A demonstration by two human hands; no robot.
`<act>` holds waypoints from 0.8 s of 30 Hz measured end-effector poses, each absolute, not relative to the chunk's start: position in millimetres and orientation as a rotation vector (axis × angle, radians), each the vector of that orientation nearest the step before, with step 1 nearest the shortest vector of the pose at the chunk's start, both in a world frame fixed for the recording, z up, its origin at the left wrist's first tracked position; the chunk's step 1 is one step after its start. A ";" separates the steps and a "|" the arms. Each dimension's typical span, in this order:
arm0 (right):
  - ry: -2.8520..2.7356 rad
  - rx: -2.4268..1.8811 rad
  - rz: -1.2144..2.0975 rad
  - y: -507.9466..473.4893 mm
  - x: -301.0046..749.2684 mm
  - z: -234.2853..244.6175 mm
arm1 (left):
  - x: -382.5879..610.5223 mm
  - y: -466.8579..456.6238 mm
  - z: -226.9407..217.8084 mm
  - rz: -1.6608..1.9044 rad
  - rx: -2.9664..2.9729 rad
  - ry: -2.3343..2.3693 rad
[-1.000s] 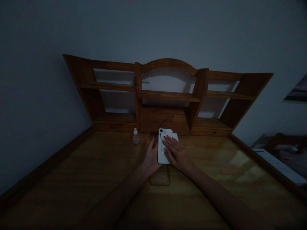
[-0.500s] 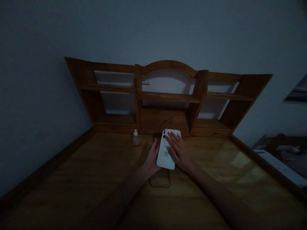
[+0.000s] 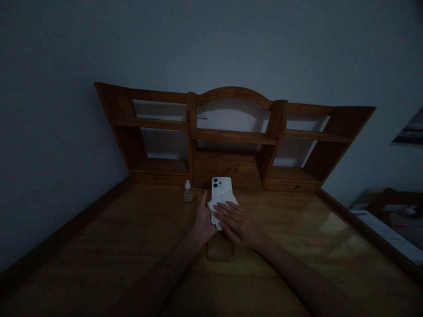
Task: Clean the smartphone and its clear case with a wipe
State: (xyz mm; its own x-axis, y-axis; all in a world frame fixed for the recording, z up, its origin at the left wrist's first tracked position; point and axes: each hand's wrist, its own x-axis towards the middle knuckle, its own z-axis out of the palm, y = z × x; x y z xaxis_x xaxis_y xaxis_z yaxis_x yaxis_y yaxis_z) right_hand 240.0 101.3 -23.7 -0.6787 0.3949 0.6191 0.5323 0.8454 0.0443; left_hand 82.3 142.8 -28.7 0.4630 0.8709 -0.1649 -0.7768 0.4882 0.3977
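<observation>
the left hand [image 3: 205,219] was curled lightly around the left edge of the white smartphone [image 3: 221,187], its thumb pointing up along the side and its fingers out of sight behind the phone. the right hand [image 3: 236,225] lay almost flat across the lower half of the phone, fingers extended and slightly spread, pressing a folded white cloth [image 3: 222,207] against the phone's back without gripping it. the phone sat with its back facing up, its two camera lenses showing at the upper left corner and its top end pointing toward the wooden desk hutch [image 3: 233,136]. whether it rested on the wooden desktop [image 3: 99,240] or was raised slightly off it, i couldn't tell.

just below the hands lay a clear phone case [image 3: 220,250], its near part dim but its outline visible, with the left wrist close above it. to the left of the phone, near the left hand, a small dropper bottle [image 3: 188,193] stood upright with a white cap — its label was too dark to read. behind everything rose the hutch, its shelves open to the wall, with a wall socket [image 3: 202,112] showing through one opening.
</observation>
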 end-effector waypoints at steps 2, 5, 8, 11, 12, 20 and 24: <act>-2.373 -0.609 -0.318 102.2 242.0 -26.4 | 81.2 143.1 -25.8 1.037 0.284 0.404; -2.323 -0.541 -0.349 104.1 245.9 -27.7 | 78.7 143.3 -22.6 1.062 0.297 0.402; -2.291 -0.550 -0.377 105.1 248.8 -24.4 | 76.7 143.1 -22.3 1.053 0.316 0.343; -2.272 -0.617 -0.374 106.1 249.5 -21.2 | 76.7 142.0 -23.1 1.053 0.314 0.303; -2.271 -0.651 -0.366 106.6 249.4 -21.0 | 77.2 141.4 -23.3 1.054 0.310 0.297; -2.394 -0.772 -0.321 105.6 246.6 -19.0 | 81.4 139.3 -25.6 1.083 0.292 0.323; -2.438 -0.736 -0.331 105.2 247.9 -17.4 | 80.9 140.3 -25.7 1.067 0.307 0.329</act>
